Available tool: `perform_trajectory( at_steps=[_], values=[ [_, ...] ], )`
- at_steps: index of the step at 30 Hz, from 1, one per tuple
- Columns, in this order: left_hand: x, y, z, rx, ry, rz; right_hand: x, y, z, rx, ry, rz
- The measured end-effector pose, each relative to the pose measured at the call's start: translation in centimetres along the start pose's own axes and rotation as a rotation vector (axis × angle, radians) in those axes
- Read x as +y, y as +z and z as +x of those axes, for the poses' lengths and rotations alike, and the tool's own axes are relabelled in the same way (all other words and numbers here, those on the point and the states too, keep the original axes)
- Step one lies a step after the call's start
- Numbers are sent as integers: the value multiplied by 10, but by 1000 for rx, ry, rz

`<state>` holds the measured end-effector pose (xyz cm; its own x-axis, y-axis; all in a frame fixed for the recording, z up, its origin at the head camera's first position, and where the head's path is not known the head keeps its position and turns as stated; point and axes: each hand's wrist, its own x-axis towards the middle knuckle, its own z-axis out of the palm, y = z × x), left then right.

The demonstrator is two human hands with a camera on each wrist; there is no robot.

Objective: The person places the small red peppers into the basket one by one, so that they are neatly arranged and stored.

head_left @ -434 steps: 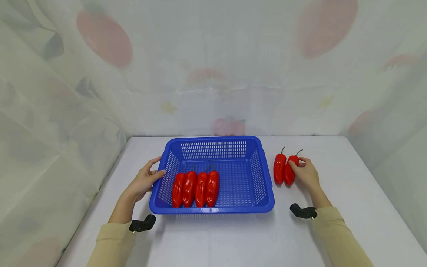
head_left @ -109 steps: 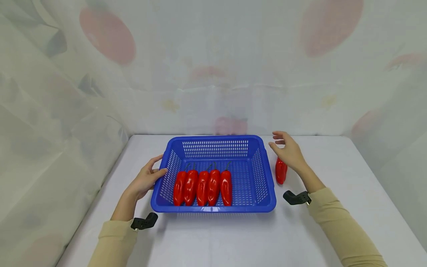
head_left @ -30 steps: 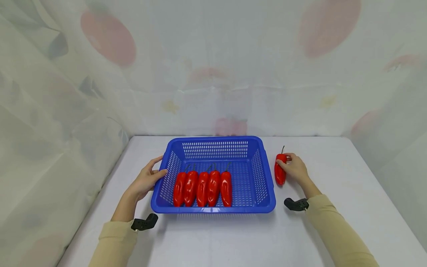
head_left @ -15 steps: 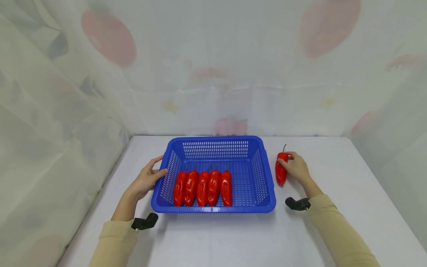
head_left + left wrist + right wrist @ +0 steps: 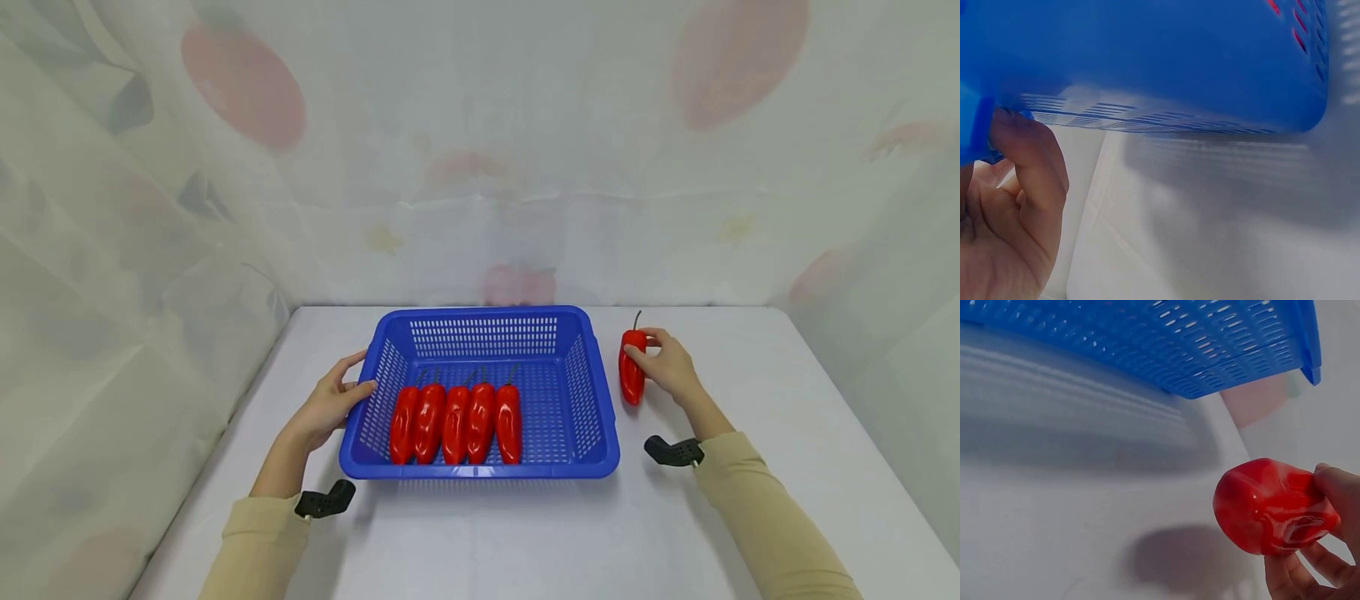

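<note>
A blue perforated plastic basket (image 5: 480,472) sits in front of me, with several glossy red chili peppers (image 5: 430,421) lying side by side in its left and middle part, stems pointing away. My left hand (image 5: 324,407) grips the basket's left rim, thumb over the top; in the left wrist view its curled fingers (image 5: 1032,156) reach under that rim. Right of the basket, my right hand (image 5: 673,367) pinches another red chili pepper (image 5: 632,379) between thumb and fingers, stem up and away. The right wrist view shows this pepper (image 5: 1272,506) raised, its shadow apart from it on the table.
The white-covered table (image 5: 525,542) ends at a pale patterned curtain (image 5: 480,208) behind the basket; more of this cloth hangs at both sides. Between the held pepper and the peppers in the basket stands the basket's right wall (image 5: 583,396).
Earlier, one of two peppers on the right went into the basket beside the others. Within the last second my right hand has lifted the remaining one slightly away from me. The left hand stayed put.
</note>
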<state>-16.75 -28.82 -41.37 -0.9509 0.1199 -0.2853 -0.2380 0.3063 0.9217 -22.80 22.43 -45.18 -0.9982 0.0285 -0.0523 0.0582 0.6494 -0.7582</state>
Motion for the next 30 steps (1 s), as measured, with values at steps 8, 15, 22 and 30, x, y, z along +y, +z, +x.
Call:
perform_trajectory(
  at_steps=[8, 15, 22, 30],
  values=[
    [-2, 1, 1, -4, 6, 7, -13, -7, 1, 6, -32, 13],
    [-2, 1, 1, -3, 5, 4, -27, -14, 1, 16, -65, 35],
    [-1, 0, 1, -6, 5, -1, -42, -20, 0, 12, -80, 42],
    [-1, 0, 1, -8, 4, -3, -64, -24, -4, -2, -95, 72]
  ],
)
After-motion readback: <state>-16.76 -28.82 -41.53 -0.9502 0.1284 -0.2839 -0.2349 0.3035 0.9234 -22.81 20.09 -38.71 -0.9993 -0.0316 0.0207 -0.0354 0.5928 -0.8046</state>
